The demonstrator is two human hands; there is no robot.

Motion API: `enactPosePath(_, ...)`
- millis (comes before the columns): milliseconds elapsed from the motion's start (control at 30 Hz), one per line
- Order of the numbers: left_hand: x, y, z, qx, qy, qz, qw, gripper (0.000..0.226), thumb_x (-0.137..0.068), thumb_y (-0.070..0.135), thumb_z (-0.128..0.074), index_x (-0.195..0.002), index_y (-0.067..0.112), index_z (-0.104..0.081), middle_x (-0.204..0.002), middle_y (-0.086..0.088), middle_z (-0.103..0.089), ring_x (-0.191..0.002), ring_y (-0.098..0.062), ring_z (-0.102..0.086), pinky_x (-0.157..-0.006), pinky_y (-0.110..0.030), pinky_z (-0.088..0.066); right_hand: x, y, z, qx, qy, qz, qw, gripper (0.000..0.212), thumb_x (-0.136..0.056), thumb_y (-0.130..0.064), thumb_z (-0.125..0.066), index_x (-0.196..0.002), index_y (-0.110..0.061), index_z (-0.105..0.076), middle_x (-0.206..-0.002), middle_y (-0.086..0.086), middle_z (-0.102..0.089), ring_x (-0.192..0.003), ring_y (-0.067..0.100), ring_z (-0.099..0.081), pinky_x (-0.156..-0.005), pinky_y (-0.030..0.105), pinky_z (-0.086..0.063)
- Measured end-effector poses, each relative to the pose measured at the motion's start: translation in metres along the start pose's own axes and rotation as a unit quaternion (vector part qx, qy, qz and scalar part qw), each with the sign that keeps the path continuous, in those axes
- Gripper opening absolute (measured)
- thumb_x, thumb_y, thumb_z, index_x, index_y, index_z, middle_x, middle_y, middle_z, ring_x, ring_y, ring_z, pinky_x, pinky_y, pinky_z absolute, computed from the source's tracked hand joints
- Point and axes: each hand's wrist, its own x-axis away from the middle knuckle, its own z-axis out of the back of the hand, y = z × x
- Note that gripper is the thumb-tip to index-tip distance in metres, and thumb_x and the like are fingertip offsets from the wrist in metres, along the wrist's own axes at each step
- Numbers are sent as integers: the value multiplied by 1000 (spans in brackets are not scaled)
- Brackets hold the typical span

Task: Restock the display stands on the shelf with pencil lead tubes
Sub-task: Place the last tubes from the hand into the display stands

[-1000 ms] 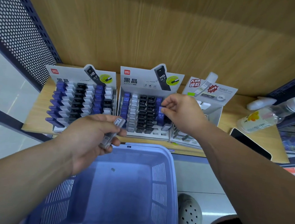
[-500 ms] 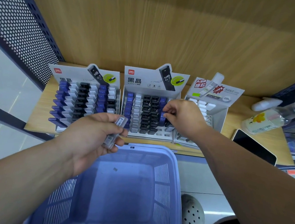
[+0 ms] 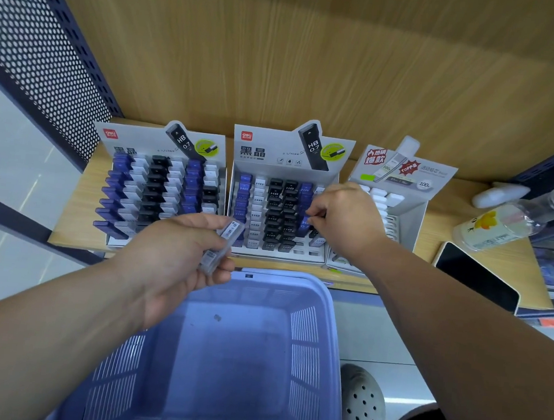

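Note:
Three cardboard display stands sit on the wooden shelf (image 3: 73, 225): the left stand (image 3: 157, 186), the middle stand (image 3: 269, 205) and the right stand (image 3: 401, 194). The left and middle ones hold rows of blue, white and black lead tubes. My right hand (image 3: 338, 215) pinches a blue lead tube (image 3: 304, 225) at the right side of the middle stand, near its front rows. My left hand (image 3: 178, 254) holds a few clear lead tubes (image 3: 222, 245) above the basket's far rim, in front of the stands.
A lilac plastic basket (image 3: 307, 346) stands below the shelf edge with only a small scrap inside. On the shelf's right lie a clear bottle (image 3: 502, 223), a white object (image 3: 498, 195) and a phone (image 3: 473, 280). A perforated metal panel (image 3: 41, 55) closes the left side.
My right hand has moved down the middle stand's right columns toward the front rows with the blue tube. My left hand has stayed nearly still with its clear tubes.

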Motion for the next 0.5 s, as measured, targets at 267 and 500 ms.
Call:
enactPosePath(267,4,-2,-10,-51,-25,-14,998,28,-94,1,-55,-106,20,-72,-72,-9,-65,-52,-18,-56,-49,-28,-41,9,-2,0,85,-60,39,994,16,-94,-31,-66,-102,-28,-79,-104,-3,-71,-103,24,-52,-88,33,-43)
enactPosePath(500,3,1,-25,0,-21,-2,1000,17,-95,12,-57,-94,2,-71,-72,-10,-64,-57,-18,-60,-51,-27,-52,36,-51,47,-312,31,107,944,21,-87,-35,-72,-96,-17,-77,-82,-3,-69,-71,10,-59,-67,19,-45)
